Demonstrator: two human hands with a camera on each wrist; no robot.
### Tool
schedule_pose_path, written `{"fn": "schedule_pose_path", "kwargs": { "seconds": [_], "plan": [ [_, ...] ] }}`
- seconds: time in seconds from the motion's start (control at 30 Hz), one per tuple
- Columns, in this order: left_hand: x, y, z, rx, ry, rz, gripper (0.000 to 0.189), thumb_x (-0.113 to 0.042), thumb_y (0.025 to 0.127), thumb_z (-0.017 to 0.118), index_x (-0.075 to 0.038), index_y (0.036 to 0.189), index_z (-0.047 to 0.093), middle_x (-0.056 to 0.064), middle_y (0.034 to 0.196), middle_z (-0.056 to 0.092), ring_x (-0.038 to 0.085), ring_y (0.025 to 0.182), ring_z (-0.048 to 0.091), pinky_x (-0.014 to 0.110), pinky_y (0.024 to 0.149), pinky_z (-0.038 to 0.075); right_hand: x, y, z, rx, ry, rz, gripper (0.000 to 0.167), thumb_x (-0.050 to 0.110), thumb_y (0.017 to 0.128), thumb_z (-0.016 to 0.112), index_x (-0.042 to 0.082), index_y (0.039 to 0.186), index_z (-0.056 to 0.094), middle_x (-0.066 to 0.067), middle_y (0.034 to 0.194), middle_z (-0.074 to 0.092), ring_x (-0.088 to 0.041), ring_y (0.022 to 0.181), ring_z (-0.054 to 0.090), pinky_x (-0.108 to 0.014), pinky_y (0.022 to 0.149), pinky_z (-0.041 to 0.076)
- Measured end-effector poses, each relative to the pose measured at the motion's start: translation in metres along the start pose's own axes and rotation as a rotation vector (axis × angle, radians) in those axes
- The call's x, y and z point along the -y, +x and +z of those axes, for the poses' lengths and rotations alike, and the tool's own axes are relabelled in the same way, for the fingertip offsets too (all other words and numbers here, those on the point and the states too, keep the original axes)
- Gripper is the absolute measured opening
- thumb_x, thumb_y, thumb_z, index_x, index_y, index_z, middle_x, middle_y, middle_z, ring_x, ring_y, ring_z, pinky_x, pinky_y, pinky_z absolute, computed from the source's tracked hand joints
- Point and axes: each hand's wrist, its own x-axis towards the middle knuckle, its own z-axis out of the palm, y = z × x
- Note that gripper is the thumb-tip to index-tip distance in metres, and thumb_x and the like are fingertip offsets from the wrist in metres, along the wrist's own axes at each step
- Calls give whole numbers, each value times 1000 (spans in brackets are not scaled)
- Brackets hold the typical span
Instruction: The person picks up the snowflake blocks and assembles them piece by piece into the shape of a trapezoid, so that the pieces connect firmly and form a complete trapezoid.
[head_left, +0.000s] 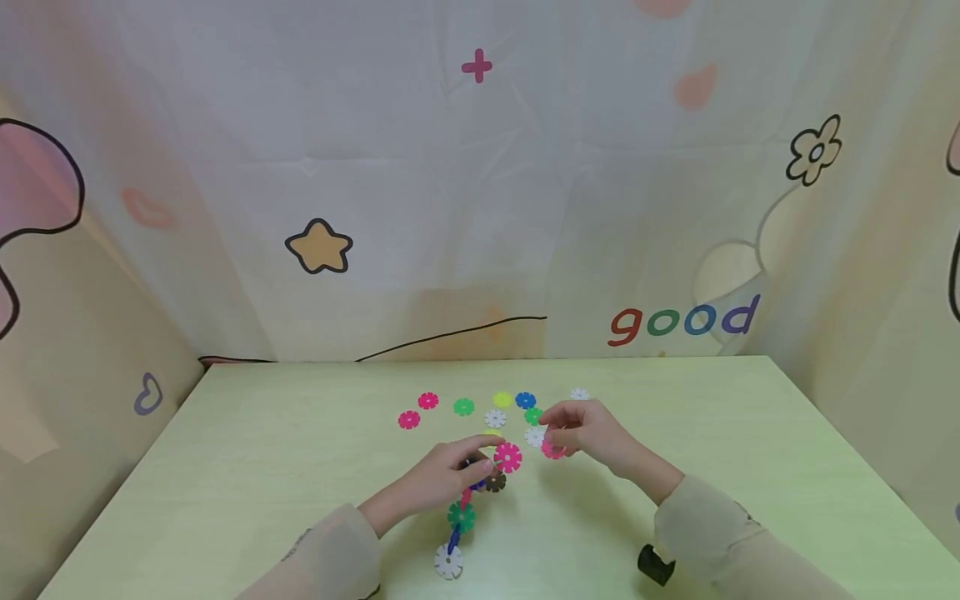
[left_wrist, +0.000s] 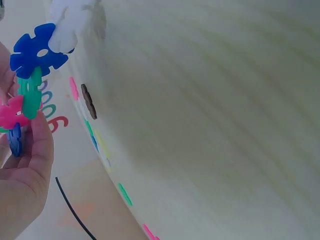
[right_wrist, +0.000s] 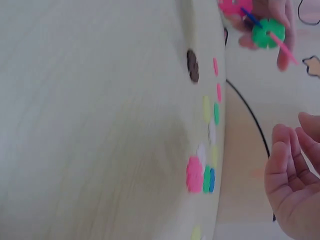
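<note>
My left hand point(head_left: 446, 477) pinches a chain of slotted plastic snowflake discs, with a pink disc point(head_left: 507, 457) at its fingertips. A green disc point(head_left: 461, 517) and a white disc point(head_left: 448, 562) hang lower on the chain. In the left wrist view, a blue disc point(left_wrist: 39, 52) slots into a green disc point(left_wrist: 31, 93) above the fingers. Over the table's right-middle part, my right hand point(head_left: 588, 429) has loosely curled fingers, nothing between them in the right wrist view. A loose pink disc point(head_left: 553, 450) shows just below its fingertips.
Loose discs lie toward the back: pink point(head_left: 428, 401), green point(head_left: 464, 407), blue point(head_left: 526, 401), white point(head_left: 495, 419) and yellow point(head_left: 502, 400). A brown disc point(head_left: 495, 482) is near the left hand. A black object point(head_left: 656, 565) shows by the right sleeve. Printed curtains point(head_left: 450, 208) enclose the table.
</note>
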Motion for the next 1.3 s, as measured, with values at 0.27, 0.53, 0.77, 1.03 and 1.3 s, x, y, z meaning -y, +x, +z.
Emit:
{"fn": "schedule_pose_path", "kwargs": {
  "seconds": [0.27, 0.53, 0.77, 1.03, 1.3],
  "plan": [
    [5, -1, -4, -22, 20, 30, 39, -28, 91, 47, -25, 130, 44, 9, 96, 61, 19, 78, 58, 24, 61, 45, -20, 16, -22, -49, -131, 62, 29, 10, 83, 58, -1, 110, 56, -9, 91, 58, -16, 73, 57, -30, 67, 51],
    [6, -1, -7, -26, 31, 30, 40, -27, 91, 49, -21, 130, 45, 10, 93, 61, 17, 75, 57, 22, 59, 43, -45, 34, -43, -95, -238, 136, 27, 5, 83, 57, -1, 109, 57, -13, 94, 54, -17, 71, 53, -27, 65, 49],
    [7, -1, -7, -20, 29, 14, 42, -28, 90, 49, -17, 130, 45, 10, 95, 62, 15, 75, 57, 23, 60, 44, -63, 46, -51, -101, -314, 173, 30, 6, 81, 59, 0, 110, 56, -13, 90, 54, -16, 61, 49, -25, 57, 45],
    [5, -2, -7, -20, 21, 8, 42, -28, 90, 50, -16, 130, 46, 11, 92, 61, 23, 75, 58, 23, 59, 43, -72, 52, -51, -93, -374, 98, 28, 6, 76, 65, -1, 103, 61, -7, 75, 54, -12, 54, 47, -23, 52, 41],
    [4, -3, -8, -20, 20, 9, 41, -29, 89, 50, -19, 129, 47, 11, 89, 61, 24, 75, 58, 23, 59, 43, -75, 56, -50, -84, -446, 84, 25, 7, 74, 67, 0, 98, 63, -5, 75, 53, -15, 66, 45, -23, 57, 38]
  ]
}}
